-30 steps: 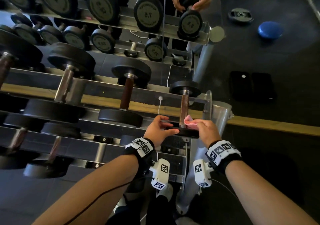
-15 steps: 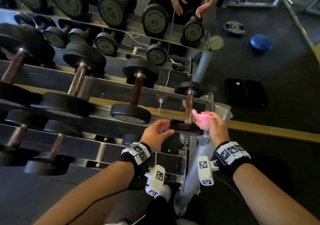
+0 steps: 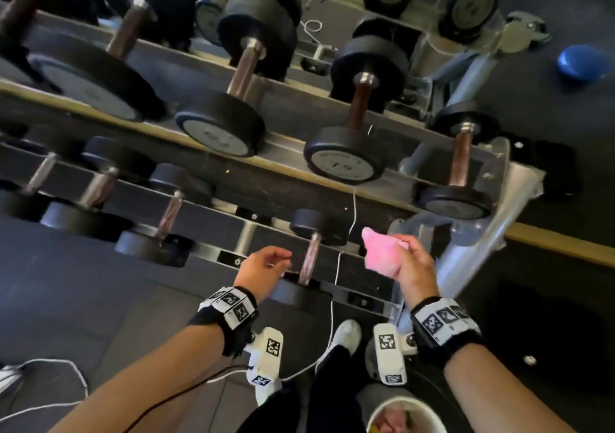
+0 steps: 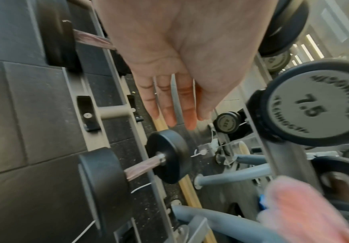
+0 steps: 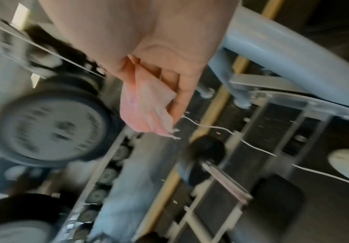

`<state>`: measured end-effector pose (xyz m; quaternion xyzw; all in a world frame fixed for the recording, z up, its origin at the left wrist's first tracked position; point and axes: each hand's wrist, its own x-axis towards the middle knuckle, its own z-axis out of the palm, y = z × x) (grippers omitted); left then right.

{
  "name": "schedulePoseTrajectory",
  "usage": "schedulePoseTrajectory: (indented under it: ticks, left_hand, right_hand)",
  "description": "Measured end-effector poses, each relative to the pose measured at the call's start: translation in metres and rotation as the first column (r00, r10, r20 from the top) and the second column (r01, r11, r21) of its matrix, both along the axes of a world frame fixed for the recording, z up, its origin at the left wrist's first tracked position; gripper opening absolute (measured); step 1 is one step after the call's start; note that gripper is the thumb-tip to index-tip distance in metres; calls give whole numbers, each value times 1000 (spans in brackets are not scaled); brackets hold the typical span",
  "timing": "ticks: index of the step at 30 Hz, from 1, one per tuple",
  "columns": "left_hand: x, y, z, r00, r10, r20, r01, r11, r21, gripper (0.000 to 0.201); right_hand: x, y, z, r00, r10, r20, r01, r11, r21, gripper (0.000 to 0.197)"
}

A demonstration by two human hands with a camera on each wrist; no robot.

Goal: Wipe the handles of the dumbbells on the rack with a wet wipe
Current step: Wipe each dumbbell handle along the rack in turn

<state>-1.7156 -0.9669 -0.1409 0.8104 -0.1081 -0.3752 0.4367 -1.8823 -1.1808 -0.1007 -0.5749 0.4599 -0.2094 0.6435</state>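
Observation:
My right hand pinches a crumpled pink wet wipe in the air, just right of a small dumbbell on the lowest rack tier. That dumbbell's handle is bare. My left hand hovers just left of the handle, empty, without touching it. In the left wrist view my left hand has straight fingers, with the small dumbbell's handle below it and the wipe blurred at the lower right. The right wrist view shows my right hand with thumb and fingers pinching the wipe.
The tier above holds larger dumbbells; the rightmost, with a brown handle, is near the rack's grey end post. A thin white cord hangs down by the small dumbbell. A white tub stands by my feet. A blue disc lies on the floor.
Both hands left the rightmost dumbbell of the upper tier and dropped to the small dumbbell on the lowest tier. My left hand let go of the dumbbell head; the wipe came off the handle.

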Motion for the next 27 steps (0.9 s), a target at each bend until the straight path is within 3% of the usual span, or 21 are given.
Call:
schedulePoseTrajectory:
  ticks: [4,8,11,13,16,19,24,27]
  left_hand:
    - [-5,19,-45,999,4,33,-7,996,90,21]
    - [-15,21,-92,998,52,24,-55,987,154,24]
    - [-21,14,-126,997,69,32,-74,976,203,20]
    - [-23,8,-149,994,108,30,-112,968,225,24]
    - [-24,1,-179,992,120,33,-124,956,264,51]
    - [-25,-2,-205,993,116,14,-115,948,296,77]
    - [-22,2,-233,993,110,46,-119,934,337,97]
    - [-18,4,-237,995,78,65,-96,931,353,102]
  right_hand:
    - [10,30,-70,996,-2,-85,25,961,275,22]
    - [14,37,-129,992,18,-122,35,910,414,15]
    - [19,35,-168,984,43,-170,22,932,361,31]
    - [26,33,-192,985,33,-171,26,944,328,29]
    - [40,26,-228,990,63,-130,-20,951,308,22]
    - [56,18,-253,955,172,-244,-137,979,152,33]
    - [72,11,-284,901,284,-327,-327,941,-83,32]
    - [81,15,-298,881,331,-339,-392,911,-127,34]
